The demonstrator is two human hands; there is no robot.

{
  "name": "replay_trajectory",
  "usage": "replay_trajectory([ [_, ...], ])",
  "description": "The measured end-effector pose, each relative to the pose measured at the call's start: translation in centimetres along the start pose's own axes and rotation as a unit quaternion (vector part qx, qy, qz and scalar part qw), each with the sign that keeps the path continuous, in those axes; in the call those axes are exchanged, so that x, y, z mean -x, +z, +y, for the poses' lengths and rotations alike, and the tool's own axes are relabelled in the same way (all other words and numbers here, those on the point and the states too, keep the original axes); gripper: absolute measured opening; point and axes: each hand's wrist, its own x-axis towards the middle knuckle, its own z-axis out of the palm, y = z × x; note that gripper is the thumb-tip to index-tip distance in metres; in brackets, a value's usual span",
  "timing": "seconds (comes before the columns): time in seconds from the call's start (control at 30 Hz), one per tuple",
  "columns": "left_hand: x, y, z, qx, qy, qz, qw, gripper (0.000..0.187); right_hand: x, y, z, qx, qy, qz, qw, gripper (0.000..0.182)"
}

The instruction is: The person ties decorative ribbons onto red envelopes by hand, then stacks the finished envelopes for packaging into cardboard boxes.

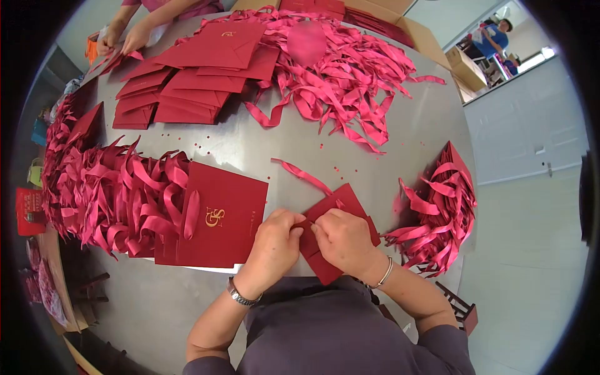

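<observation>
A small dark-red paper bag [331,203] lies tilted at the near edge of the table, in front of my body. My left hand [275,242] pinches at its left side, thumb and forefinger together. From the right, my right hand [342,239] is closed over the bag, its fingertips near those of my left. What exactly sits between the fingertips is partly hidden. A pink ribbon [303,175] runs out from the bag's far side onto the table. Left of my left hand, a red bag with a gold logo [228,215] fronts a row of ribboned bags [125,200].
Flat red bags [212,47] are piled at the back beside a heap of loose pink ribbons [337,81]. More ribboned bags [440,209] stand at the right edge. Another person's hands [128,37] work at the far left. A cardboard box [425,40] is behind.
</observation>
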Motion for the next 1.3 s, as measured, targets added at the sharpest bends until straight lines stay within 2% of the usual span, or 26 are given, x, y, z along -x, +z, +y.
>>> replay_trajectory([
  [0.13, -0.2, 0.2, 0.4, -0.039, 0.009, -0.008, 0.999, 0.017, 0.3, 0.1, 0.6, -0.023, -0.002, 0.029, 0.999, 0.009],
  [0.43, -0.9, 0.0, 0.8, -0.032, -0.076, -0.056, 0.995, 0.014, 1.0, -0.6, 2.1, -0.097, -0.009, 0.028, 0.995, 0.009],
  [0.6, -1.2, -0.4, 1.4, -0.011, -0.113, -0.068, 0.991, 0.012, 0.7, -0.9, 1.9, -0.091, -0.024, 0.022, 0.995, 0.012],
  [0.67, -1.1, -0.1, 1.0, -0.011, -0.097, -0.056, 0.994, 0.012, 0.5, -0.9, 1.8, -0.079, -0.028, 0.015, 0.996, 0.016],
  [0.77, -0.8, 0.0, 0.7, -0.010, -0.072, -0.041, 0.997, 0.012, 0.2, -0.9, 1.4, -0.057, -0.023, 0.000, 0.998, 0.009],
  [0.9, -0.6, -0.1, 0.3, -0.024, -0.033, -0.042, 0.998, 0.012, -0.3, -0.3, 0.9, -0.074, 0.037, -0.031, 0.996, 0.011],
  [0.97, -0.7, -0.3, 0.4, -0.016, -0.042, -0.047, 0.998, 0.012, -0.6, 0.0, 0.9, -0.085, 0.063, -0.046, 0.993, 0.011],
  [1.03, -0.9, -0.5, 0.3, -0.025, -0.045, -0.053, 0.997, 0.012, -1.1, 0.2, 1.2, -0.112, 0.048, -0.018, 0.992, 0.010],
  [1.1, -0.9, -0.5, 0.0, -0.057, -0.008, -0.051, 0.997, 0.013, -0.2, 1.0, 1.3, 0.040, -0.058, -0.022, 0.997, 0.007],
  [1.13, -1.0, -0.7, 0.4, -0.059, -0.016, -0.062, 0.996, 0.013, 0.0, 0.5, 0.7, 0.105, -0.093, -0.012, 0.990, 0.008],
  [1.17, -0.9, -0.5, -0.4, -0.052, -0.047, -0.073, 0.995, 0.013, 0.1, 0.9, 1.2, 0.104, -0.147, -0.002, 0.984, 0.008],
  [1.23, -0.8, -0.5, -0.9, -0.038, -0.020, -0.059, 0.997, 0.014, -0.1, 0.9, 1.2, 0.068, -0.119, 0.027, 0.990, 0.007],
  [1.27, -0.9, -0.5, -1.0, -0.037, -0.014, -0.055, 0.998, 0.015, -0.2, 1.1, 1.3, 0.052, -0.049, -0.008, 0.997, 0.010],
  [1.3, -0.8, -0.5, -1.2, -0.024, -0.012, -0.054, 0.998, 0.018, -0.5, 1.2, 1.4, -0.054, 0.033, -0.022, 0.998, 0.014],
])
